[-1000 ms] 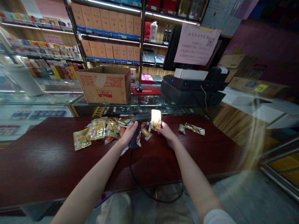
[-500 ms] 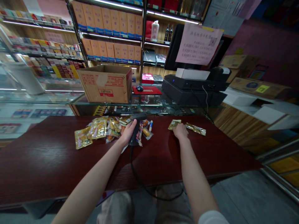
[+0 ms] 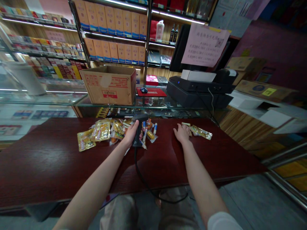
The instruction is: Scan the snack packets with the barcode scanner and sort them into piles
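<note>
My left hand (image 3: 130, 133) is wrapped round the grip of a black barcode scanner (image 3: 137, 135), whose cable runs down past the table edge. Behind and beside it lies a pile of small wrapped snacks (image 3: 117, 127), with gold snack packets (image 3: 102, 130) at its left end. Over on the right, my right hand (image 3: 182, 132) rests on the table with its fingers spread. Beneath or just beyond its fingers a packet is partly hidden. Another gold snack packet (image 3: 201, 132) lies directly to the right of that hand.
The dark red table (image 3: 158, 166) borders a glass counter holding an open cardboard box (image 3: 109, 86), a computer mouse (image 3: 144, 90) on a red pad and a black cash drawer (image 3: 196, 94). A monitor with a paper notice (image 3: 203, 44) stands above. Stocked shelves line the back.
My right hand has opened and shifted slightly left, and the gold packet it was on now lies farther right, beside the other one. My left hand still holds the scanner, almost unmoved.
</note>
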The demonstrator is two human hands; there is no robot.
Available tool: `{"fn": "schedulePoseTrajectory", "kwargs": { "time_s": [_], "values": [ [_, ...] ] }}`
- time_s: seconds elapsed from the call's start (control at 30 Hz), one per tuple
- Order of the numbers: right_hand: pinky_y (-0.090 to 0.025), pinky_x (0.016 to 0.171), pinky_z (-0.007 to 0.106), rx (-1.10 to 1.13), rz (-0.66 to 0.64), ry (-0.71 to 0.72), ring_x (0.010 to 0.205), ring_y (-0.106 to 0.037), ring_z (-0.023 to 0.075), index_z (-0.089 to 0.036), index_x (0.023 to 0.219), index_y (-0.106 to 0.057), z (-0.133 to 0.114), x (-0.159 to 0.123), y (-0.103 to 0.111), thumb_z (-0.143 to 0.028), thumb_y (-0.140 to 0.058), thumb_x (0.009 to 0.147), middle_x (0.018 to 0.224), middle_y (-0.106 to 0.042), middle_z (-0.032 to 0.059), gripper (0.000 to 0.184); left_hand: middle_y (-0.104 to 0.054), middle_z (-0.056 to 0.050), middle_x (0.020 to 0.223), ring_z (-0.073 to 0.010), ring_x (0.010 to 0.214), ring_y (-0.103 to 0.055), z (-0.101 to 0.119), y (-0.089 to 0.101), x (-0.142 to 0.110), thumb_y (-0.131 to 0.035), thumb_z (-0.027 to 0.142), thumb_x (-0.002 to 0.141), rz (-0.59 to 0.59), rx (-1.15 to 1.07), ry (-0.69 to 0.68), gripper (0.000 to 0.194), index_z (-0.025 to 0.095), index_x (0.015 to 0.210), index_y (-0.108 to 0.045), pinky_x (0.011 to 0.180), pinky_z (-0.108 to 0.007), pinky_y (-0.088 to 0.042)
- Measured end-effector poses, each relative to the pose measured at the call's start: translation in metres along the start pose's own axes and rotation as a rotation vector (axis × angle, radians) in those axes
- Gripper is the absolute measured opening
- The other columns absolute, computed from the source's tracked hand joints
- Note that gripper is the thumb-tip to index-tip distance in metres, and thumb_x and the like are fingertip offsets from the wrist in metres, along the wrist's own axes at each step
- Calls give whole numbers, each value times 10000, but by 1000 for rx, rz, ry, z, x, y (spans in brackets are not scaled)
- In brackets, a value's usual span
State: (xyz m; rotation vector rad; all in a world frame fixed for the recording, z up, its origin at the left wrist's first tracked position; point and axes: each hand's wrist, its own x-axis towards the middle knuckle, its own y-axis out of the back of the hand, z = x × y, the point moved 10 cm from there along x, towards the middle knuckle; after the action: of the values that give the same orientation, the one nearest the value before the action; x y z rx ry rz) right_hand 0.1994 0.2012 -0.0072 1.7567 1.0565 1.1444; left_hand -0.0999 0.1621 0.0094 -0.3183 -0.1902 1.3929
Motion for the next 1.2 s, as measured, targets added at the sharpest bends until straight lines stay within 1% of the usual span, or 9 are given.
{"fn": "schedulePoseTrajectory", "kwargs": {
  "time_s": [0.07, 0.13, 0.23, 0.37, 0.57, 0.77, 0.87, 1.0, 1.2],
  "values": [
    [-367, 1038, 446, 142, -45, 178, 1222, -490, 286, -224, 1395, -523, -35, -7, -5, -352, -476, 939, 1310, -528, 154, 476, -506, 22, 463, -110, 348, -454, 0, 0, 0, -604, 779, 705, 0, 2, -3, 611, 177, 803, -566, 371, -254, -334],
    [-383, 1020, 402, 213, -178, 360, 1169, -509, 248, -315, 1410, -510, -75, -21, -18, -379, -429, 968, 1281, -547, 95, 454, -536, 4, 489, -102, 350, -449, 0, 0, 0, -601, 785, 703, -2, 8, -4, 615, 175, 771, -561, 371, -252, -336],
    [-370, 1005, 425, 169, -300, 435, 1141, -499, 259, -362, 1315, -594, -105, -36, -32, -454, -418, 976, 1231, -570, 74, 393, -522, 5, 473, -107, 358, -449, 0, -1, -1, -586, 789, 710, -18, 9, 16, 620, 173, 776, -563, 377, -248, -334],
    [-355, 984, 467, 88, -267, 344, 1148, -491, 302, -256, 1221, -612, -93, -32, -26, -501, -489, 936, 1216, -593, 108, 396, -477, 36, 449, -121, 373, -458, 2, 0, -2, -590, 774, 724, -6, -17, 26, 629, 166, 885, -581, 401, -256, -359],
    [-380, 896, 407, 78, -269, 156, 1093, -551, 288, -188, 1108, -615, -58, -15, -22, -293, -500, 931, 1129, -670, 107, 236, -494, 45, 467, -118, 375, -461, 5, 3, -3, -622, 754, 714, 33, -16, 17, 632, 170, 950, -574, 404, -254, -368],
    [-396, 841, 371, 35, -222, 204, 1020, -597, 276, -180, 952, -616, -67, -19, -21, -303, -555, 896, 1053, -673, 122, 148, -477, 40, 448, -116, 370, -456, 2, 1, -1, -600, 759, 729, 5, 4, 10, 611, 170, 891, -588, 394, -249, -370],
    [-401, 775, 323, 158, -115, 217, 890, -629, 231, -193, 972, -570, -69, -18, -5, -259, -491, 918, 957, -679, 93, 117, -511, 21, 476, -109, 368, -452, 0, 2, 0, -596, 760, 730, -1, -4, 0, 612, 160, 850, -593, 380, -244, -362],
    [-403, 661, 289, 440, 29, 224, 704, -612, 206, -211, 923, -533, -68, -15, 17, -334, -472, 910, 784, -650, 47, 138, -520, 15, 479, -105, 375, -456, -2, -3, -1, -589, 762, 735, -43, -16, 13, 633, 140, 852, -608, 384, -234, -354],
    [-456, 645, 277, 743, 93, 333, 674, -612, 182, -225, 857, -508, -81, -21, 25, -445, -498, 886, 744, -625, 20, 222, -471, 8, 412, -99, 341, -423, -2, -19, -8, -513, 797, 757, -155, 43, 40, 671, 134, 739, -608, 373, -228, -315]
  ]
}}
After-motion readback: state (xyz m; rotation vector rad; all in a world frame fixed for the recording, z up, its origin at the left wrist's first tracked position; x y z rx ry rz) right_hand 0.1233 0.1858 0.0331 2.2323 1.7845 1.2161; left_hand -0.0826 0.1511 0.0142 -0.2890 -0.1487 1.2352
